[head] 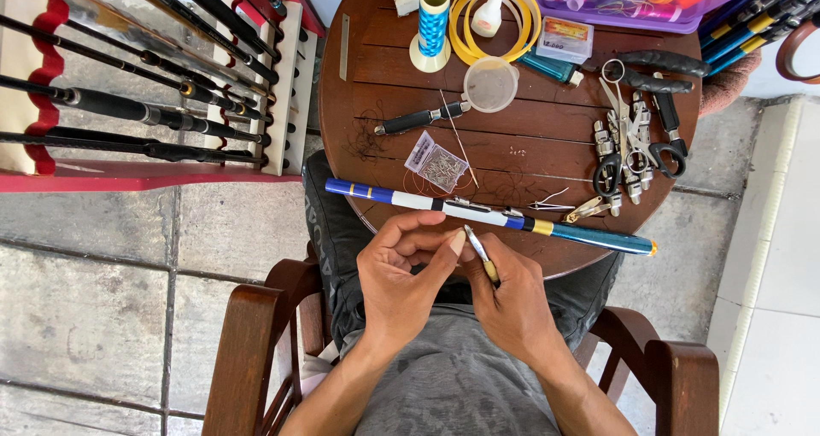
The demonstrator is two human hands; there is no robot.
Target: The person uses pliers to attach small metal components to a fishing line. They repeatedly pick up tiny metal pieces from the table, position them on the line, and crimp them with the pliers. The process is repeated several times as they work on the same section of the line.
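Both hands meet just above the person's lap, nearest the camera; the left hand (401,269) curls its fingers inward with thumb and forefinger pressed together, perhaps on something too fine to make out; the right hand (512,304) has its grip clamped on a small silver tool with a yellowish handle (481,255), its tip pointing toward the left fingertips. Just beyond them a blue-and-white fishing rod section (487,216) lies across the near edge of the round wooden desk (547,146), untouched by either hand, a metal guide already seated on it; whether that guide is bound cannot be told, so the work looks mid-way. Farther back sit a small bag of metal parts (436,164), a spool of blue thread (433,22), pliers and scissors (636,146); more rods (145,103) rest on a red rack to the left.
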